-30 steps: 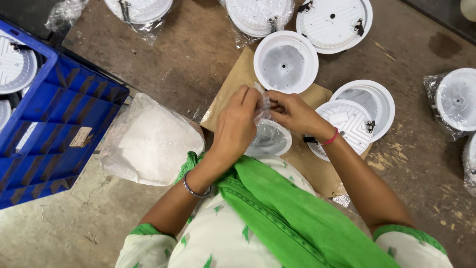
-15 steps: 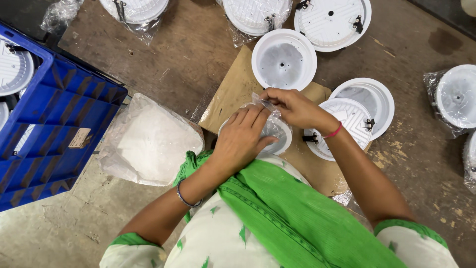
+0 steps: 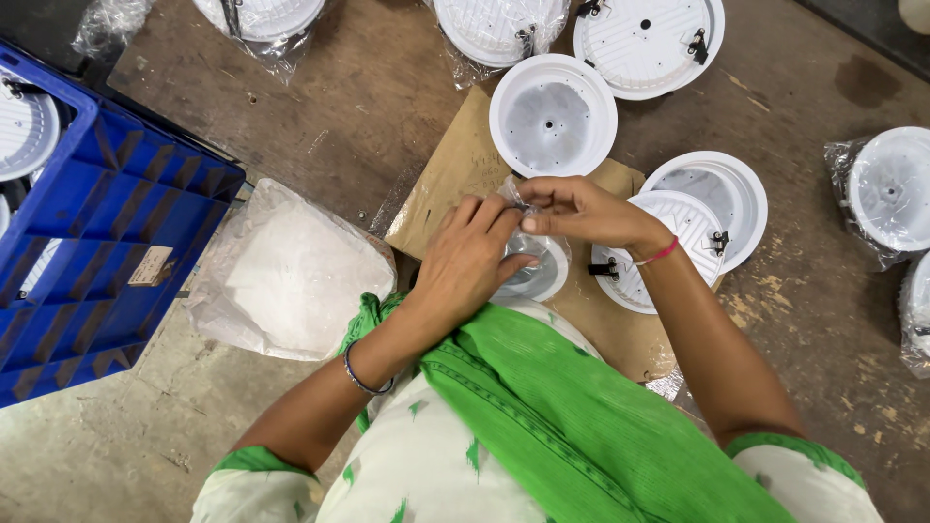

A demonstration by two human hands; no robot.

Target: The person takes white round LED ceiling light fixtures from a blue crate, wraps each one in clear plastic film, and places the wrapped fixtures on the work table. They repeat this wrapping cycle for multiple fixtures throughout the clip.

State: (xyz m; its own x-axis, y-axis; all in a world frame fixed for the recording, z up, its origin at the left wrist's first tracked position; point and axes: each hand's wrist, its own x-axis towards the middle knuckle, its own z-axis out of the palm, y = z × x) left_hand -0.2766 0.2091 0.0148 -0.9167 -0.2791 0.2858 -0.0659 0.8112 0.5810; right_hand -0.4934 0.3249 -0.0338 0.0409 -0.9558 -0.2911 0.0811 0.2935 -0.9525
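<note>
both hands meet at frame centre over a cardboard sheet (image 3: 455, 184). the left hand (image 3: 470, 261) presses down on a round white fixture in a clear plastic bag (image 3: 533, 271), fingers curled around it. the right hand (image 3: 572, 208) pinches the bag's top, seemingly between thumb and forefinger. a blue crate (image 3: 107, 242) at left carries a small tan label (image 3: 150, 264).

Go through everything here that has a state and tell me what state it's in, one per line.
Left hand: gripping the clear bag.
Right hand: pinching the clear bag top.
White round housing: unbagged, open side up.
Bagged housing: wrapped in clear plastic.
Blue crate: partly filled.
</note>
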